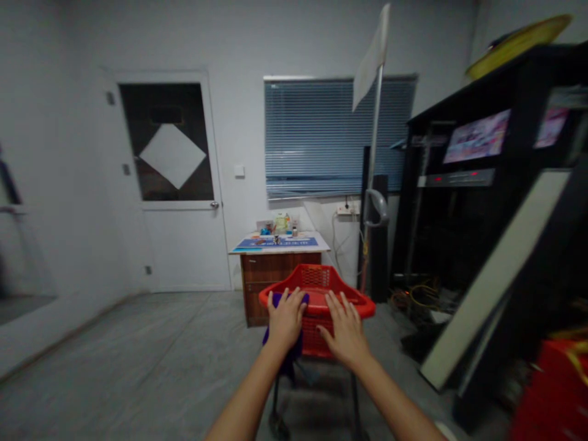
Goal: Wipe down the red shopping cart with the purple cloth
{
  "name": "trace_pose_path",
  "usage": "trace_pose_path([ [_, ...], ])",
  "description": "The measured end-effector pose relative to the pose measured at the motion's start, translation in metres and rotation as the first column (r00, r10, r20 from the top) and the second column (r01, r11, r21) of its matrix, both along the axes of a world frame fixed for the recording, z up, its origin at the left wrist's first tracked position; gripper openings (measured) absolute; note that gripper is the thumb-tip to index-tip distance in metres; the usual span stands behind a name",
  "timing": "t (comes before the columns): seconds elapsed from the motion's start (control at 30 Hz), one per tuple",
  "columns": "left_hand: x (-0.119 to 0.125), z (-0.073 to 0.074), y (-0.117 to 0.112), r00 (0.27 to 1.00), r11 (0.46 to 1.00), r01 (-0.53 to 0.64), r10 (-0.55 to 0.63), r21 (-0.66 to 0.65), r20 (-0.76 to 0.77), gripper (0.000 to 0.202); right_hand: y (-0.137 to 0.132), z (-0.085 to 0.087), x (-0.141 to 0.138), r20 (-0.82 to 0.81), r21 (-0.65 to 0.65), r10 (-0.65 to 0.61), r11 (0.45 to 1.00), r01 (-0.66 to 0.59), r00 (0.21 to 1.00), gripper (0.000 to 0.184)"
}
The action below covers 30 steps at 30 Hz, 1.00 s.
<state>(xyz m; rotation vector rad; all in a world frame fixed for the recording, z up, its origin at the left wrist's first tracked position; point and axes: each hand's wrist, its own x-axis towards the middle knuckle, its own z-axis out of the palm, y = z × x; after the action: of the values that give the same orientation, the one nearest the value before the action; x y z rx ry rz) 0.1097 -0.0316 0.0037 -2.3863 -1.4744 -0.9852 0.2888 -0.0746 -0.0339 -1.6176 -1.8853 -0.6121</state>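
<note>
A red plastic shopping cart [316, 275] stands right in front of me, its basket on dark legs with wheels. Draped over the near left part of its rim is a purple cloth [294, 343], which hangs down outside the basket. My left hand [285, 321] presses the cloth against the rim, with its fingers bent over it; the fingertips are partly hidden in the folds. My right hand [346, 331] rests at the near rim to the right, palm down, fingers stretched and apart, with nothing in it.
Behind the cart, a wooden cabinet [261, 275] carries a printed board and small items. On the right are a black rack [459, 226], a leaning pale panel [500, 275] and red crates [546, 392]. A pole with a sign [372, 61] rises behind the cart. A white door [184, 245] is at left.
</note>
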Motion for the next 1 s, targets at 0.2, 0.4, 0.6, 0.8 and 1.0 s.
trace_pose_path([
  [0.2, 0.017, 0.004, -0.009, 0.994, 0.996, 0.093, -0.093, -0.003, -0.059, 0.035, 0.001, -0.001, -0.005, -0.009, -0.006, -0.002, 1.0, 0.002, 1.0, 0.073],
  [0.4, 0.004, 0.0, -0.001, 0.997, 0.998, 0.064, -0.064, -0.012, -0.048, 0.036, 0.0, -0.001, 0.003, 0.023, -0.017, 0.026, 1.0, -0.025, 0.999, 0.074],
  [0.6, -0.007, 0.0, 0.001, 0.999, 1.0, 0.015, -0.016, -0.014, -0.042, 0.036, -0.002, -0.006, 0.011, 0.045, 0.039, 0.006, 0.999, -0.008, 0.999, 0.079],
  [0.8, 0.014, 0.007, -0.01, 0.999, 1.0, 0.03, -0.029, 0.001, -0.044, 0.035, -0.001, -0.008, 0.01, 0.037, 0.052, -0.022, 0.998, 0.02, 0.999, 0.081],
  [1.0, 0.009, 0.008, -0.005, 0.991, 0.992, 0.124, -0.124, -0.008, -0.05, 0.035, -0.005, -0.003, 0.018, 0.057, 0.039, -0.014, 0.999, 0.012, 0.998, 0.082],
])
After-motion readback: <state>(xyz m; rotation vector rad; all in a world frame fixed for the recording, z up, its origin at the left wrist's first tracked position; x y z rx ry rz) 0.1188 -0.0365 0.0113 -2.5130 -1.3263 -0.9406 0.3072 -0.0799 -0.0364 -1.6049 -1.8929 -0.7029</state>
